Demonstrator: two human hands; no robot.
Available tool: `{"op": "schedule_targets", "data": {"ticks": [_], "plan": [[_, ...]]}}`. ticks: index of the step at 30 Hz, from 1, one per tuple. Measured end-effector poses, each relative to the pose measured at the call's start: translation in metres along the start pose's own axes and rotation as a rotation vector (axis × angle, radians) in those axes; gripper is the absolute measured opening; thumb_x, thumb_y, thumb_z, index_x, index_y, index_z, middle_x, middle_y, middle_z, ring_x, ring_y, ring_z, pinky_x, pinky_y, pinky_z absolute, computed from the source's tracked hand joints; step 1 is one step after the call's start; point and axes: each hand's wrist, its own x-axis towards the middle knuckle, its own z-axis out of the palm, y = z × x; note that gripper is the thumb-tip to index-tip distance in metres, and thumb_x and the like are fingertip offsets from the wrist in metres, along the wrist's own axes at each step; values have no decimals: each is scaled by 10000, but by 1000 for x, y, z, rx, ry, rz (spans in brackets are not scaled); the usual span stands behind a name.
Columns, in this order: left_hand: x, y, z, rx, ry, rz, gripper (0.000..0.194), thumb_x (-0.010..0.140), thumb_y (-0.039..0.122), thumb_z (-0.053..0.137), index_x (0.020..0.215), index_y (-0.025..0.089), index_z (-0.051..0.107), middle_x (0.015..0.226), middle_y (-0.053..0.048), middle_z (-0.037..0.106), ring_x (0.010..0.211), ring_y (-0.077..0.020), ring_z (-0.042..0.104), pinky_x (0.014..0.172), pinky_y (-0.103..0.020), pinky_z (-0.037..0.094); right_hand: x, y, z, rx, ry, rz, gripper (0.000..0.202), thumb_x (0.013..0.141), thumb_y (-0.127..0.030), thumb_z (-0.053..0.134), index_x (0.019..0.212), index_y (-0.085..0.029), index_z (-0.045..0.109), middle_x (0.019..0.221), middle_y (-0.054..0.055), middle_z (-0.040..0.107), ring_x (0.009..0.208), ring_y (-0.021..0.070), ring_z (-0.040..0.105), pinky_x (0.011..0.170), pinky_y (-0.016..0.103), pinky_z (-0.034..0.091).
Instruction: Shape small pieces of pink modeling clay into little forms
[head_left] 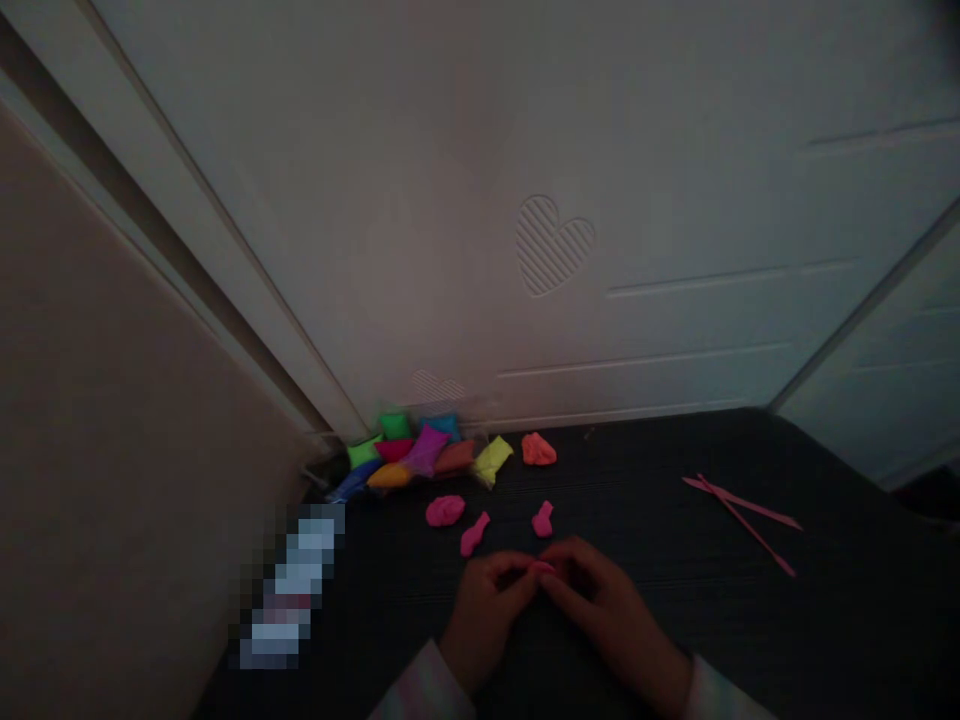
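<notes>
Between my two hands is a small piece of pink modelling clay (543, 567), mostly hidden by the fingers. My left hand (484, 610) pinches it from the left, and my right hand (611, 615) pinches it from the right; the fingertips of both meet around it. Just beyond the hands lie a thin-necked pink clay piece (474, 535) and another small pink clay piece (543, 519). A larger pink lump (445, 511) sits farther left, and an orange clay lump (538, 449) rests near the back edge of the dark table (637, 500).
Several colourful clay packets (429, 450) are heaped at the back left, with a yellow packet (493, 462) at their right end. Two crossed pink modelling tools (739, 515) lie on the right. A white panel (450, 200) with an embossed heart (553, 246) stands behind the table.
</notes>
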Motion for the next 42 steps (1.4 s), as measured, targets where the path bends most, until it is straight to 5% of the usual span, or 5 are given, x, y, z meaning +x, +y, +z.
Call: {"op": "schedule_targets", "data": {"ticks": [11, 42], "plan": [[0, -4, 2, -34, 1, 6, 236, 673, 306, 642, 858, 161, 669, 893, -64, 713, 846, -218, 628, 772, -318, 463, 1, -1, 0, 57, 26, 49, 260, 770, -439, 563, 794, -192, 639, 730, 20, 635, 712, 183, 579, 673, 305, 437], [-1, -4, 0, 172, -129, 152, 196, 738, 266, 568, 674, 110, 668, 688, -53, 594, 692, -184, 528, 659, -302, 371, 1, -1, -2, 32, -35, -9, 224, 731, -376, 584, 685, -171, 661, 699, 27, 524, 674, 184, 496, 636, 320, 372]]}}
